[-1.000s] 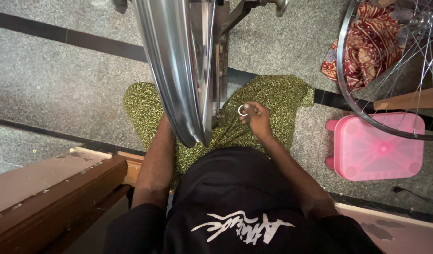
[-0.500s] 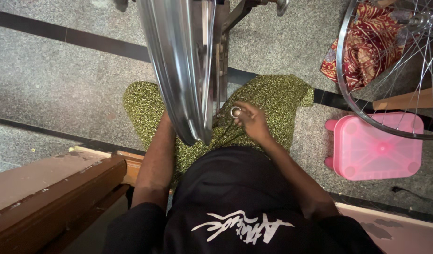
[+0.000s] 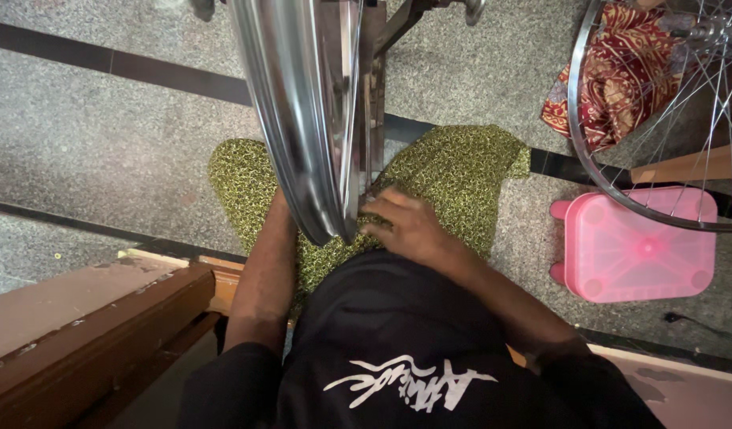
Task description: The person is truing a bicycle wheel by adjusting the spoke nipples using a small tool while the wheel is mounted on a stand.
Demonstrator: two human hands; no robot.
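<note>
Right now your right hand (image 3: pixel 409 226) rests with loose fingers against the edge of the shiny wheel rim (image 3: pixel 302 119) over your lap. Your left hand is hidden behind it, so its grip cannot be told. Open floor (image 3: pixel 80 127) lies left; a pink stool (image 3: pixel 640 250) sits near on the right.

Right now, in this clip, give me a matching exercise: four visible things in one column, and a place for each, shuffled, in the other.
Things:
1. right hand
2. pink stool
3. red patterned cloth
4. wooden bench

Places:
A. lower left corner
B. at the shiny wheel rim's lower edge
C. on the floor, upper right
D. right side, under the spoked wheel

Pairs: 1-B, 2-D, 3-C, 4-A
</note>
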